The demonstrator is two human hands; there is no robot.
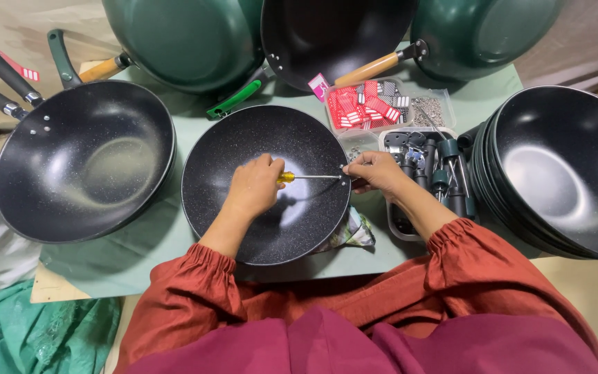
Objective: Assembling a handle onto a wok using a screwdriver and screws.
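The speckled black wok (243,149) sits in the middle of the green-covered surface (153,242), and everything here is placed by it. The left hand (256,185) is inside the bowl, its grip closed round the yellow-handled screwdriver (286,177). The shaft runs level across to the wok's right rim, where the right hand (375,170) has its grip pinched at the rim; what sits under the fingers I cannot make out.

The tip looks close to those pinching fingers. If it jumps out of the screw head, it could jab them or skid across the dark coating and scratch it. I judge that the main risk, since the push is sideways rather than down.

The wok rests on a crumpled cloth (354,232) under its near right edge, so it may rock or turn under pressure and throw the tool off line.

Just right of the wok, a grey tray of dark handles (437,173) and clear tubs of red tags (361,107) and small metal parts (427,111) stand close to the right forearm; a sudden jerk could knock them. A stack of woks (562,173) stands further right, another wok (84,159) to the left, green-backed pans (188,41) beyond.
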